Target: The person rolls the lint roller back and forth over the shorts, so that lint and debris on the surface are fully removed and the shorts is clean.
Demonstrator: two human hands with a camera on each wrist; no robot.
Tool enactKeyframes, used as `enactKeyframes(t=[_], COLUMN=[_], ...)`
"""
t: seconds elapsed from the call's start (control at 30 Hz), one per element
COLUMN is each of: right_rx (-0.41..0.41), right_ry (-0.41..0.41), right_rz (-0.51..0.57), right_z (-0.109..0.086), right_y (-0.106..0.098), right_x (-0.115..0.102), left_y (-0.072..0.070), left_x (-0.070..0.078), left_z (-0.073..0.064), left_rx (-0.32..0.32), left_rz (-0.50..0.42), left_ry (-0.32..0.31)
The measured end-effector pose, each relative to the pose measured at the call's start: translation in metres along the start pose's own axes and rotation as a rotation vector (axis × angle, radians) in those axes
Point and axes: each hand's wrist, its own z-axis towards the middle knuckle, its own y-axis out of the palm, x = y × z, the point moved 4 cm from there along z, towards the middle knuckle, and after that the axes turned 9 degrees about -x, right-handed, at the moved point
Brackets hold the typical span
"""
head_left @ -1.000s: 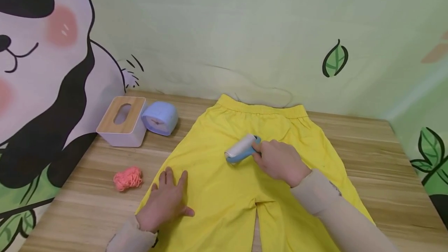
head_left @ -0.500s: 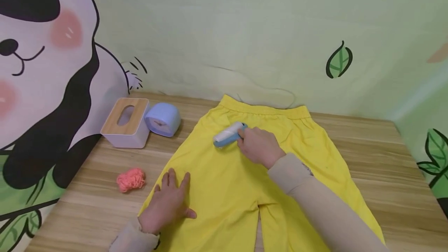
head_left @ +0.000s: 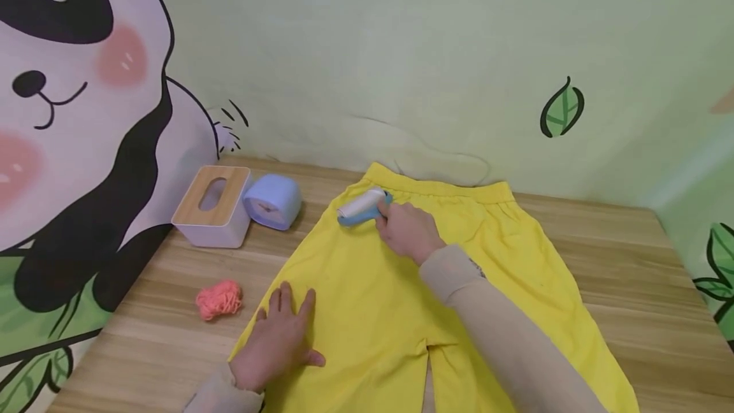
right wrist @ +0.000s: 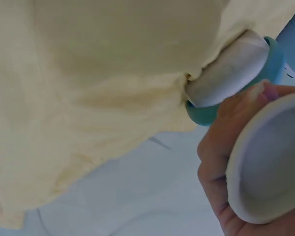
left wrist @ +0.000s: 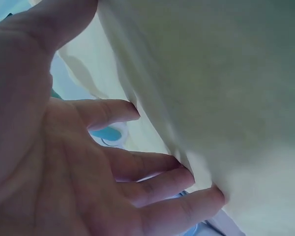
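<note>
Yellow pants (head_left: 344, 285) lie spread flat, waistband toward the wall. My right hand (head_left: 408, 228) grips a lint roller (head_left: 362, 206) with a blue frame and white roll, down on the fabric just below the waistband's left part. In the right wrist view the white roll (right wrist: 228, 71) presses into the cloth, and the fabric puckers along it. Most of the handle is hidden by the hand. My left hand (head_left: 278, 340) rests on the left leg of the pants with fingers spread; in the left wrist view its fingertips (left wrist: 216, 194) touch the cloth.
A tissue box (head_left: 212, 206) with a wooden lid stands at the back left of the wooden table (head_left: 143, 349), beside a light blue clock (head_left: 273, 201). A bundle of coral-pink yarn (head_left: 219, 300) lies left of the pants. A printed panda wall hanging (head_left: 459, 69) rises behind.
My right hand has moved the lint roller up and left across the pants, from their middle toward the waistband. The left hand stays in place on the fabric; the head view shifts slightly.
</note>
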Motion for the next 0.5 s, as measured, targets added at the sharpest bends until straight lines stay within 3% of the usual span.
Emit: enactKeyframes(t=[0.17, 0.3, 0.4, 0.5], right_rx=[0.03, -0.016, -0.05, -0.04], right_ry=[0.011, 0.037, 0.043, 0.007], right_rz=[0.039, 0.096, 0.139, 0.15], right_z=[0.011, 0.011, -0.012, -0.055], right_y=[0.007, -0.013, -0.039, -0.055], right_x=[0.002, 0.008, 0.012, 0.014], left_y=[0.001, 0.0, -0.001, -0.002], left_x=[0.0, 0.001, 0.002, 0.0], left_z=[-0.005, -0.004, -0.002, -0.003], left_rx=[0.007, 0.028, 0.022, -0.006], left_rz=[0.006, 0.007, -0.007, -0.033], left_ry=[0.007, 0.02, 0.024, 0.005])
